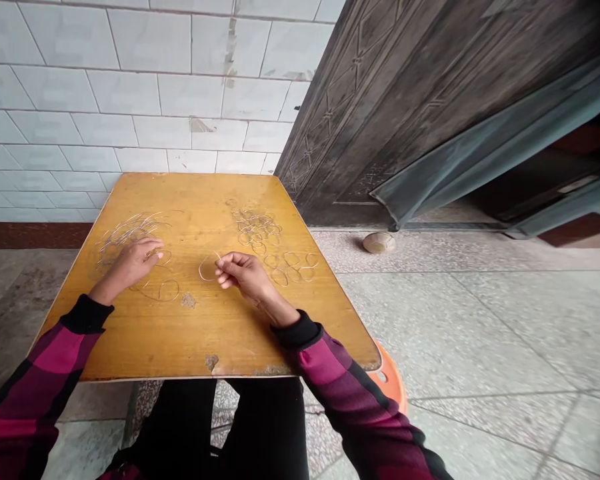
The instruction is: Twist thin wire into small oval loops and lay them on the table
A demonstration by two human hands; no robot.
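Honey-yellow wood fills the middle of the view, and on this scuffed desk (pixel 195 340) it's all about the wire! The right hand (pixel 245 277) is out in the centre, its fingers (pixel 225 272) pinched narrow on a thin bent wire loop (pixel 208 267), which sticks out to the left of the fingertips. Over on the left, the left hand (pixel 130 263) sits low on a loose tangle of fine silver wire (pixel 130 233), fingers curled close together, their tips right at a small wire loop (pixel 164 259). Are they gripping it? You can't tell from this angle. Just below that hand lies an open wire ring (pixel 160 291). Further up the desk, a cluster of overlapping rings (pixel 255 230) sits ahead of the right hand, and a looser row of loops (pixel 290 268) runs beside it toward the right edge. Pink-and-black checked sleeves (pixel 65 360) come in from both sides. Behind the desk stands a white tile wall (pixel 130 93), with a dark embossed door (pixel 380 113) and a grey-green curtain (pixel 460 167) to the right. A round stone (pixel 379 243) sits on the floor, and an orange stool (pixel 393 377) peeks out past the desk's near right corner.
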